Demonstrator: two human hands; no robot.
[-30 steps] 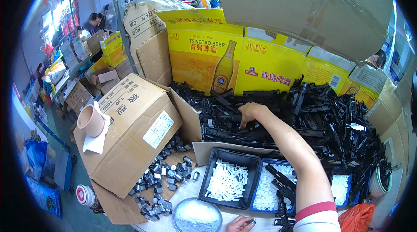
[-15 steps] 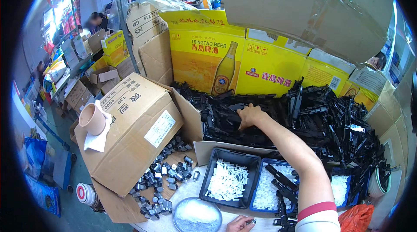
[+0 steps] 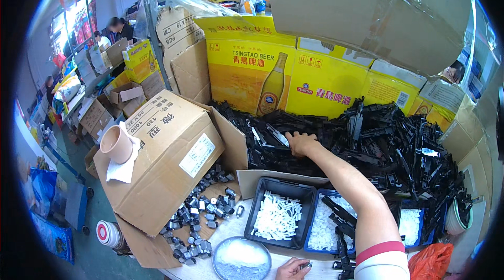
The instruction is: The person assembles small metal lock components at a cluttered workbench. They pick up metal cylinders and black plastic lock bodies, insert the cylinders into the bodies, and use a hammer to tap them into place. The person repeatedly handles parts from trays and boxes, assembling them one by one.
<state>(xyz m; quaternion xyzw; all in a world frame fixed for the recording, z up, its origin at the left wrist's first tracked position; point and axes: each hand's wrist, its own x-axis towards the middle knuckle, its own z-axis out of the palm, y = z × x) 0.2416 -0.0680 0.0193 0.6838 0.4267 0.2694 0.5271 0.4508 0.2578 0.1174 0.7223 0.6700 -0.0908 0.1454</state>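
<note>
At the bottom edge my left hand (image 3: 293,270) is closed, pinching a small dark metal piece (image 3: 305,266) that looks like one of the little motors; only its end shows. My right arm stretches up from the lower right. My right hand (image 3: 303,145) rests on the heap of long black plastic parts (image 3: 336,146), fingers apart and bent, with their tips partly lost among the parts. Just left of its fingers lies a shinier black part (image 3: 276,134). Several small silver-and-black motors (image 3: 202,212) are scattered on the left.
A black tray of white plastic tubes (image 3: 275,217), blue trays of white pieces (image 3: 321,233) and a round metal dish (image 3: 241,260) stand in front. A tilted cardboard box (image 3: 163,154) carries a pinkish cup (image 3: 118,143). Yellow carton walls (image 3: 252,75) back the heap. A red bag (image 3: 430,261) lies lower right.
My right hand has shifted slightly down within the heap, its fingers now more spread, and a shinier part shows beside it. My left hand keeps its pinch. The whole view has shifted a little.
</note>
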